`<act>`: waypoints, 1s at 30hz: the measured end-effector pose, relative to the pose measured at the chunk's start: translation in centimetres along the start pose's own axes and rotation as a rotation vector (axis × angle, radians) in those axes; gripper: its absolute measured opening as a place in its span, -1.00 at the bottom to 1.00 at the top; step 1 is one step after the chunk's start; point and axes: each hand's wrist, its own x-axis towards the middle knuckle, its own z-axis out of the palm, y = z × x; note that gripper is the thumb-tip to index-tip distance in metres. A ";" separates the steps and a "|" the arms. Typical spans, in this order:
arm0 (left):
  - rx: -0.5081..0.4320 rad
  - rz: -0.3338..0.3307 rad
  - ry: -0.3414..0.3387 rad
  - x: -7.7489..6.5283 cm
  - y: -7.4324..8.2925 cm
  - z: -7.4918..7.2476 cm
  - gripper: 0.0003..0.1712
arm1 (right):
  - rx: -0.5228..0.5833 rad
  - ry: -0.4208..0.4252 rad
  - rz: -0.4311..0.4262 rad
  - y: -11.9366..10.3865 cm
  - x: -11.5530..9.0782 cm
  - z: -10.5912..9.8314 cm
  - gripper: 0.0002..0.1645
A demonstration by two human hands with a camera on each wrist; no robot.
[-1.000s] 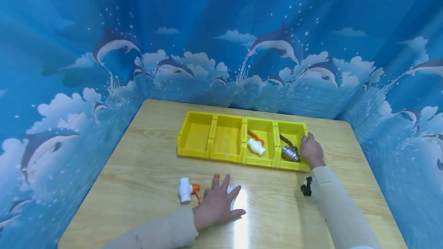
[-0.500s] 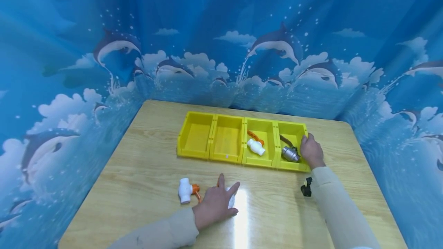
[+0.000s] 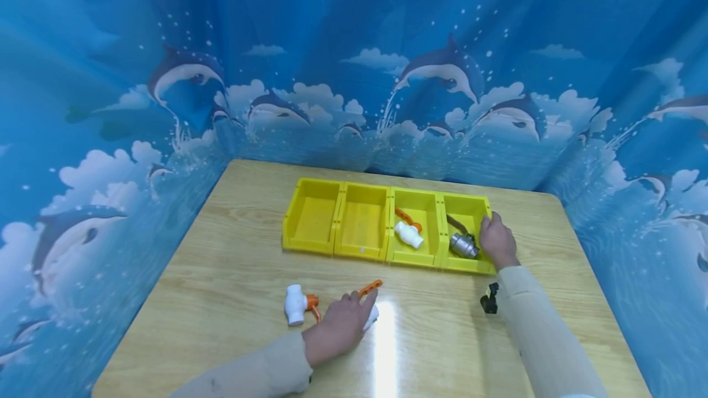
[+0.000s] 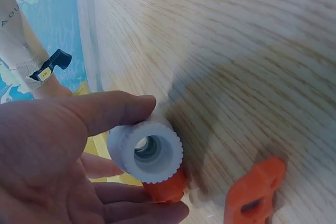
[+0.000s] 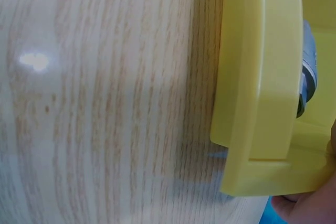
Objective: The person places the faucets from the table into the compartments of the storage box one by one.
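Note:
My left hand (image 3: 338, 324) holds a white plastic ball valve (image 3: 372, 317) with an orange lever (image 3: 370, 288), low over the table. The left wrist view shows the thumb on top of the valve body (image 4: 152, 150), fingers below near its orange neck (image 4: 167, 186), and the ribbed open end facing the camera. Just left of this hand lies a second white ball valve (image 3: 295, 304) with an orange lever. At the far right end of the yellow bins (image 3: 362, 255), my right hand (image 3: 498, 240) grips the side wall of the last bin (image 5: 273, 77).
The bins stand joined in a row at the back. One holds a white ball valve (image 3: 409, 234) with an orange lever, the rightmost a grey metal valve (image 3: 463, 245) with a dark lever. A black device (image 3: 489, 298) is at the right sleeve. A dolphin-print curtain (image 3: 354, 66) surrounds the table.
The left hand's spread fingers have drawn together around the valve, whose orange lever has swung to the right and now shows beyond the fingers. The right hand has stayed on the bin.

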 end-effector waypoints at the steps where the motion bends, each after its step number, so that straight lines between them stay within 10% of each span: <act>1: 0.001 0.005 0.009 0.0 0.0 0.0 -0.19 | 0.000 0.000 0.001 0.0 0.0 0.0 -0.23; 30: 0.078 -0.047 -0.008 0.9 0.0 1.4 0.11 | -0.003 0.008 -0.002 0.1 0.0 0.1 -0.22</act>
